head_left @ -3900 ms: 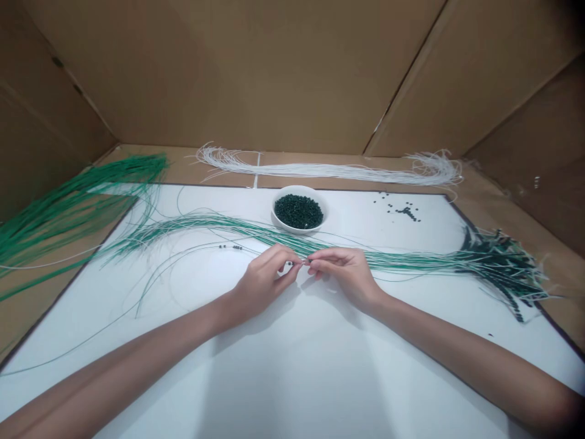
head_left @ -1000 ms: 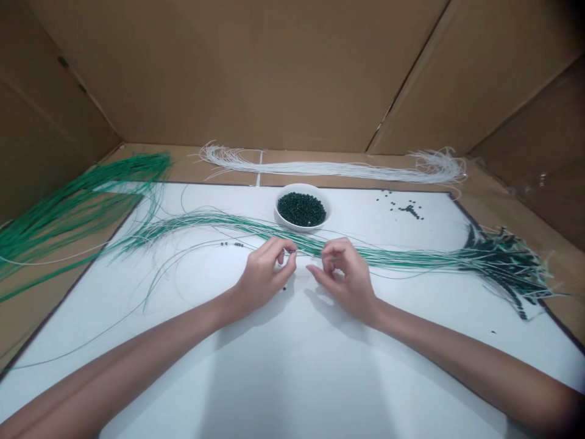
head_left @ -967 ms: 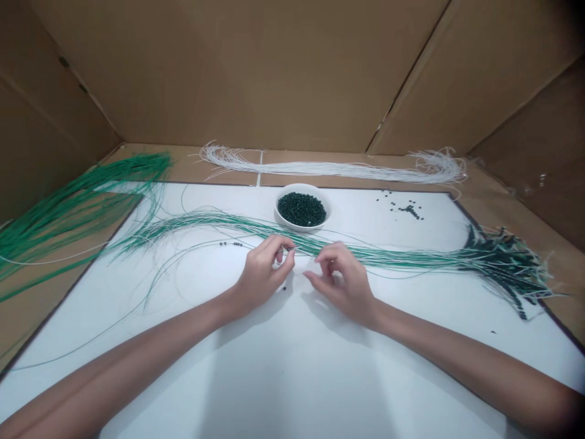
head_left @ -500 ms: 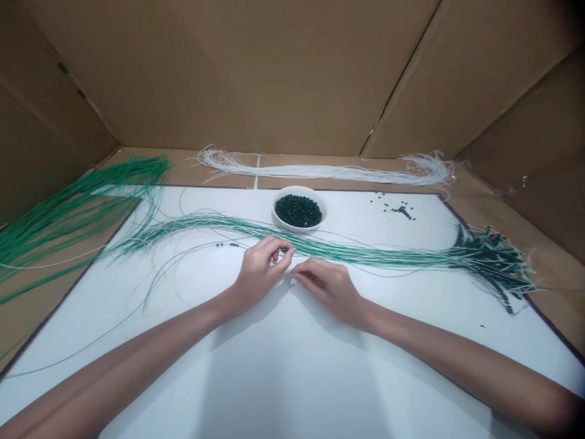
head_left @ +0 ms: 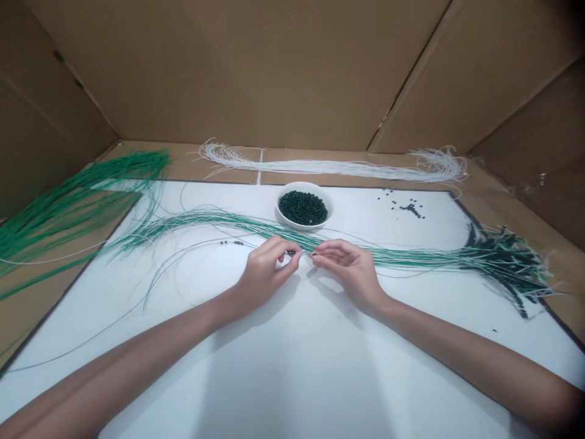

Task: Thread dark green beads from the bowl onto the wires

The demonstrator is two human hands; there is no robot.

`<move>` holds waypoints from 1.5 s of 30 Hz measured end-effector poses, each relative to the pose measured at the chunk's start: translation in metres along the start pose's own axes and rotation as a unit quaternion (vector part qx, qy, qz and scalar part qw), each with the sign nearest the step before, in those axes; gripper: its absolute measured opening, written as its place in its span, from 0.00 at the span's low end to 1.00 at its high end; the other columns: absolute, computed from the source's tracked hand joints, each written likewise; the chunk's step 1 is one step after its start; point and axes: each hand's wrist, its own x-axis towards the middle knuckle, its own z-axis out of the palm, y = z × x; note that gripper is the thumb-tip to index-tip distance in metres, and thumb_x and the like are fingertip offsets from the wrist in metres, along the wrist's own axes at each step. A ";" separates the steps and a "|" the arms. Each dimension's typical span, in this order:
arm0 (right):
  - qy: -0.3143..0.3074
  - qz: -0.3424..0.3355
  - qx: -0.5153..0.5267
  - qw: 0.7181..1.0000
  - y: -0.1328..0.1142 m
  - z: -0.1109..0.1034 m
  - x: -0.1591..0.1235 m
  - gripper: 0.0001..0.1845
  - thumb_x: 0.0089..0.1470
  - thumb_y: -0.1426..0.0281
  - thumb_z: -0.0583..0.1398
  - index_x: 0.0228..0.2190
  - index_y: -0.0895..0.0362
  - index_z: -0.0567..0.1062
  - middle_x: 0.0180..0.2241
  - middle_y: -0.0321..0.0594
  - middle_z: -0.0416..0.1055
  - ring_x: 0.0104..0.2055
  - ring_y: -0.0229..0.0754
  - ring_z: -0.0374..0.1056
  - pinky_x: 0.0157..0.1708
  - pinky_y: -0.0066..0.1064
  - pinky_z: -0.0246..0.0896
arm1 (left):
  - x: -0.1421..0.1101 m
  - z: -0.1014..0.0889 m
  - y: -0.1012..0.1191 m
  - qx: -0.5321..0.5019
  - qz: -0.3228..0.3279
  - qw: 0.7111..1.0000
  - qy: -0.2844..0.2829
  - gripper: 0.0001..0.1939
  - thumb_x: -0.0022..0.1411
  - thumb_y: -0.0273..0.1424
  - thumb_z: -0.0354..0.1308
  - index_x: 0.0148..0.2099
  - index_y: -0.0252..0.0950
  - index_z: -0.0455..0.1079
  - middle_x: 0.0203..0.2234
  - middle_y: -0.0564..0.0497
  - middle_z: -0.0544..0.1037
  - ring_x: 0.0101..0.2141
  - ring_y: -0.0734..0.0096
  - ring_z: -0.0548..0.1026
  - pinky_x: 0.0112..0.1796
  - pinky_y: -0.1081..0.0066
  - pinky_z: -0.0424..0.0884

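My left hand [head_left: 269,274] is closed in a pinch round a thin green string [head_left: 180,255]. A few dark beads [head_left: 232,242] sit on this string to the left of the hand, and more dark beads show between its fingers. Facing it, my right hand [head_left: 354,274] pinches a small dark bead at its fingertips, close to the string's short end. Just behind both hands runs a long bundle of green and white strings [head_left: 411,256], its right end thick with threaded dark beads [head_left: 507,259].
Behind the bundle stands a white bowl [head_left: 280,218] full of dark green beads [head_left: 302,208]. Loose beads [head_left: 411,208] lie at the back right. White strings [head_left: 333,166] stretch along the cardboard at the back, and green strings [head_left: 77,198] spread at the left. Cardboard walls [head_left: 237,73] surround the white board [head_left: 292,378].
My right hand has risen slightly and turned, its fingertips now level with the left hand's and showing a dark bead. The whole view has shifted a little.
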 end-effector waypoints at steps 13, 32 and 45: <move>-0.013 -0.017 -0.004 1.000 0.002 -0.003 0.002 0.04 0.39 0.70 0.64 0.24 0.57 0.76 0.20 0.35 0.72 0.22 0.33 0.66 0.25 0.25 0.63 | -0.001 -0.001 0.000 -0.010 0.011 1.000 -0.013 0.04 0.57 0.27 0.51 0.34 0.34 0.67 0.27 0.52 0.71 0.27 0.79 0.66 0.29 0.80 0.64; -0.027 -0.018 -0.053 0.998 -0.001 -0.001 0.000 0.07 0.40 0.67 0.63 0.23 0.58 0.75 0.21 0.35 0.71 0.21 0.33 0.65 0.24 0.27 0.63 | -0.002 0.003 -0.003 -0.003 0.090 0.996 0.004 0.04 0.56 0.24 0.52 0.35 0.34 0.67 0.26 0.52 0.73 0.29 0.78 0.68 0.31 0.77 0.66; -0.036 -0.007 -0.048 0.998 -0.003 0.000 -0.001 0.06 0.37 0.70 0.65 0.24 0.56 0.76 0.25 0.36 0.73 0.24 0.35 0.67 0.27 0.28 0.65 | -0.001 0.004 -0.002 0.004 0.109 0.994 0.008 0.04 0.56 0.24 0.52 0.35 0.35 0.67 0.25 0.52 0.73 0.27 0.78 0.67 0.30 0.76 0.66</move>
